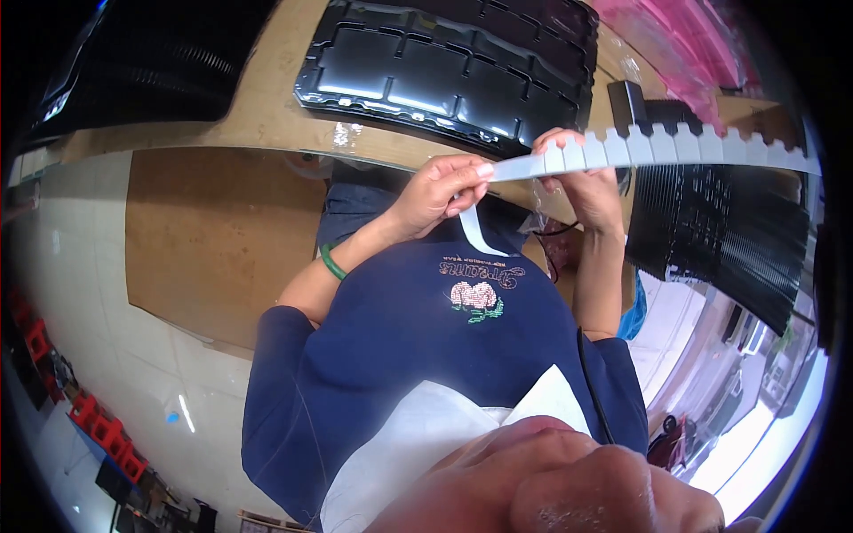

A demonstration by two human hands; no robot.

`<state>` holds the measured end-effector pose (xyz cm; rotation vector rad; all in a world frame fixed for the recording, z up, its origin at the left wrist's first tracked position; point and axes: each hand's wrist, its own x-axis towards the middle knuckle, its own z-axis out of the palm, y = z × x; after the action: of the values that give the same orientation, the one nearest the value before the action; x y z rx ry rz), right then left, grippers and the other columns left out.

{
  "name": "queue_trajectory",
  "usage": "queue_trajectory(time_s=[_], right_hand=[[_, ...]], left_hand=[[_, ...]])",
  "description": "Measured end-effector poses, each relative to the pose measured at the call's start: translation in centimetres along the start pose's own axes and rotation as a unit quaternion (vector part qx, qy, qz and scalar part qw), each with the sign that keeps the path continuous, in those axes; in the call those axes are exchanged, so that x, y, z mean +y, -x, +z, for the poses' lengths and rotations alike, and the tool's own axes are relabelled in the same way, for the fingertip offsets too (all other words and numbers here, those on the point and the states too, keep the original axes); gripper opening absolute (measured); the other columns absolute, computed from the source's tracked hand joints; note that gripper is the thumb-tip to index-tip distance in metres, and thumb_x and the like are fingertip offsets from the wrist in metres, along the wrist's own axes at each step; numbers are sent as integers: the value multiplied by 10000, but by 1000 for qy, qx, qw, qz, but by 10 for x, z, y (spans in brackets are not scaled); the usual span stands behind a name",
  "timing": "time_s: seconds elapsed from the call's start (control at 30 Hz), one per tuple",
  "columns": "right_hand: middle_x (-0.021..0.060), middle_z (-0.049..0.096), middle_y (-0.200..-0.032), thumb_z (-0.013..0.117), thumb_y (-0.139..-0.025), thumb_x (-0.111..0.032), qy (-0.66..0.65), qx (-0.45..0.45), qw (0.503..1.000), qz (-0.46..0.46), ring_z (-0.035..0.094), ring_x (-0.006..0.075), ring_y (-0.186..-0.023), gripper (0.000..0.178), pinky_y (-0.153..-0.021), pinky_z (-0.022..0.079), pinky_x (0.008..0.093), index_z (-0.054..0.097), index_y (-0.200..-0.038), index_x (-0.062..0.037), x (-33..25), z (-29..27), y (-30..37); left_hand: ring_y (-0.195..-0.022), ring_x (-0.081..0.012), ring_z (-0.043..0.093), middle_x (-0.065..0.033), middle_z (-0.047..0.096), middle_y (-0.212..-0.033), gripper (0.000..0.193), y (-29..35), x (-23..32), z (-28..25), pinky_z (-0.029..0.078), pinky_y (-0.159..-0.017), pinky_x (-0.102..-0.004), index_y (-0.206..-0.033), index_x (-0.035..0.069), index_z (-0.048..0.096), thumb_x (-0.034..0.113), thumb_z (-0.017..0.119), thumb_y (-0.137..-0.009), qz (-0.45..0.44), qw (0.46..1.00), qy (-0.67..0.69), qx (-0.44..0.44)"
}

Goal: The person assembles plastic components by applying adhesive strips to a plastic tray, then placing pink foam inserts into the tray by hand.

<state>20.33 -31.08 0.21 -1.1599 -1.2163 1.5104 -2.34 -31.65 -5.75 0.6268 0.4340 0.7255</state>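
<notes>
A long white strip with a row of notched tabs [657, 151] stretches from the middle of the view to the right, in front of the table edge. My left hand [437, 194] pinches its plain left end between thumb and fingers, and a loose white tail [475, 229] hangs curled below that hand. My right hand [586, 182] grips the strip farther along; part of the hand lies behind the tabs. Just beyond my hands, a black moulded plastic tray [418, 93] with shallow compartments lies on the table.
The brown table [267, 115] also bears a black ribbed tray [178, 67] at far left. To the right are a stack of black trays [720, 222], a small black box [627, 105] and pink plastic wrapping [675, 44]. A brown board [213, 231] lies below the table's left part.
</notes>
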Motion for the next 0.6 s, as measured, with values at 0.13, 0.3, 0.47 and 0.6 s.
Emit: queue_trajectory(time_s=[0.13,0.3,0.47,0.6], right_hand=[[40,684,-858,660,-880,-61,178,23,984,-9,600,89,-692,142,-608,468,233,691,-1001,6,-25,4,-39],[25,688,-788,719,-840,-214,355,-80,920,-145,587,95,-681,187,-630,463,247,734,-937,-55,-23,74,-118],[73,710,-818,732,-783,-241,474,-100,853,-195,644,232,-704,209,-681,507,336,747,-924,-88,-9,118,-167],[65,677,-736,748,-785,-216,503,-117,837,-180,590,142,-652,202,-626,470,302,741,-913,-61,-7,126,-180]], left_hand=[[-476,-5,359,37,512,-639,293,14,6,-12,312,-500,-162,-778,57,584,220,513,-1011,131,990,-17,55],[-501,-12,391,28,552,-686,272,28,13,-21,298,-474,-173,-800,47,602,201,524,-1011,166,981,-73,73],[-505,-7,391,46,525,-670,286,28,11,-23,301,-477,-171,-800,48,605,216,523,-1016,179,978,-79,66],[-483,-1,388,72,434,-549,306,26,16,-29,304,-470,-174,-795,51,613,244,533,-1019,187,975,-86,81]])
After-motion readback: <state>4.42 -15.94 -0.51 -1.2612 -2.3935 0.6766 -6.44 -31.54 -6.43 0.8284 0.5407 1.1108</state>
